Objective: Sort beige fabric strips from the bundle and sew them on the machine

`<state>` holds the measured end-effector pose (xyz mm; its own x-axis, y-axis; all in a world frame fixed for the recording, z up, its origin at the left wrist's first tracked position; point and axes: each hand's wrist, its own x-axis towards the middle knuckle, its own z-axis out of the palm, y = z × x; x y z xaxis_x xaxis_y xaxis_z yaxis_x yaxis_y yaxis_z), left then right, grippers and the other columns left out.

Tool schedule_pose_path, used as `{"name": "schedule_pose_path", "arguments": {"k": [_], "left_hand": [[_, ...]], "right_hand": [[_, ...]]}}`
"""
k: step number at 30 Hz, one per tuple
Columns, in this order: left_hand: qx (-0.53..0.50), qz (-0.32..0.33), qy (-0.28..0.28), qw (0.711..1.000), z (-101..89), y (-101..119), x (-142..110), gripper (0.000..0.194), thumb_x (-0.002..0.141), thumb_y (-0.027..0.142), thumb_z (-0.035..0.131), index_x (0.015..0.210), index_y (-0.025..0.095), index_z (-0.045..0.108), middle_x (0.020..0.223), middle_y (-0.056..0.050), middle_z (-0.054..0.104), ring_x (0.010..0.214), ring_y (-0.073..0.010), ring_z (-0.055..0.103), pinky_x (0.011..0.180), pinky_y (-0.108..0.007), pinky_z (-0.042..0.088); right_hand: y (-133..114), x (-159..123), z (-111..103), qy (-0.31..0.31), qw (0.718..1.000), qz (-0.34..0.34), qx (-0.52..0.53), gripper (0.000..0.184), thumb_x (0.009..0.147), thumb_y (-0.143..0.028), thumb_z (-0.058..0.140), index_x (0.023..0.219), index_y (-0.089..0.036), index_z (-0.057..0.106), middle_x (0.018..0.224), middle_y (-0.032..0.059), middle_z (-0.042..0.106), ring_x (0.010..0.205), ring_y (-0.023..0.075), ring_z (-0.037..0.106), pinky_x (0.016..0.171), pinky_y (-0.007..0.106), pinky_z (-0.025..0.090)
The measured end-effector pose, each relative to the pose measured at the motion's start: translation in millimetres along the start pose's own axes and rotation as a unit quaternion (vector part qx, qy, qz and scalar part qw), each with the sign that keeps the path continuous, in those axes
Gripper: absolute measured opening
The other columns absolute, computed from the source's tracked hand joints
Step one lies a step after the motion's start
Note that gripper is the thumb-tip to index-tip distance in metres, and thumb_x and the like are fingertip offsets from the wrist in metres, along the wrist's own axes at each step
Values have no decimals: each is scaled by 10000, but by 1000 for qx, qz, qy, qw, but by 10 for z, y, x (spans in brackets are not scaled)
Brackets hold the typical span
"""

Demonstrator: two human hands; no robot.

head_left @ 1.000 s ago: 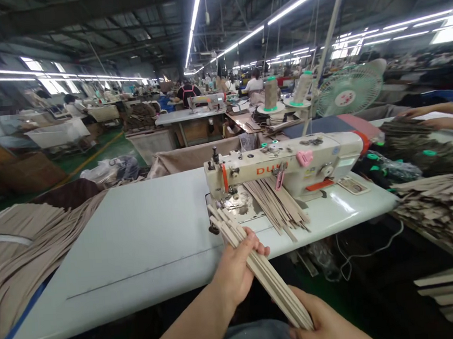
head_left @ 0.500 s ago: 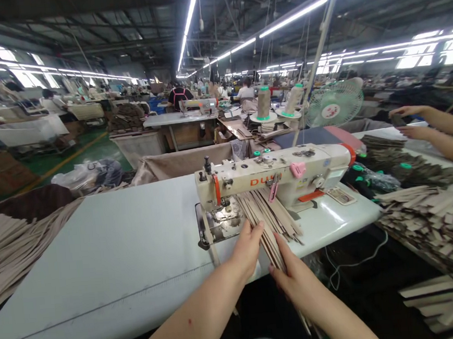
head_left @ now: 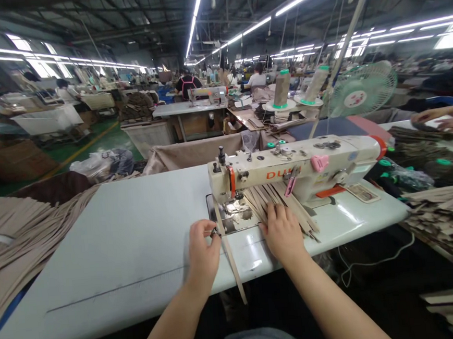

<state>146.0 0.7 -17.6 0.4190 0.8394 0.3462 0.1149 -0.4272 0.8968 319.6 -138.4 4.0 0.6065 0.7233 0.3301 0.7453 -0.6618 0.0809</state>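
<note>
A cream sewing machine (head_left: 297, 166) stands on a pale grey-white table (head_left: 130, 240). My left hand (head_left: 202, 250) is closed in a pinch on a single beige strip (head_left: 230, 255) that runs from the needle plate down over the table's front edge. My right hand (head_left: 283, 231) lies with fingers spread flat on a stack of beige strips (head_left: 288, 206) under the machine's arm.
A heap of beige strips (head_left: 16, 243) lies at the left, and more piles (head_left: 445, 210) at the right. Thread cones (head_left: 283, 89) and a fan (head_left: 361, 93) stand behind the machine. Another person's hands (head_left: 442, 118) work at the far right. Further workers sit at tables behind.
The bundle I held in both hands now lies under the machine's arm. My left hand has shifted left and pinches one strip at the needle plate; my right hand rests on the stack.
</note>
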Motion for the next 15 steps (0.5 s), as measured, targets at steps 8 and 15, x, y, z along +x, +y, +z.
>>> {"name": "schedule_pose_path", "arguments": {"k": [8,15], "left_hand": [[-221,-229,-146,937,16,-103,195,239,713,145,650,952,160,644,971,-82,659,880,-206,668,884,-400,539],[-279,-292,-330,853,-270,137,291,252,735,330,795,868,136,703,912,-75,657,590,-86,578,501,-198,400]], "right_hand": [[35,151,-80,-65,998,18,15,233,941,-282,593,1090,-106,627,1045,159,619,978,293,603,793,343,413],[185,266,-121,-95,983,98,119,239,969,-251,459,1048,-144,658,1028,155,678,889,258,657,761,332,423]]}}
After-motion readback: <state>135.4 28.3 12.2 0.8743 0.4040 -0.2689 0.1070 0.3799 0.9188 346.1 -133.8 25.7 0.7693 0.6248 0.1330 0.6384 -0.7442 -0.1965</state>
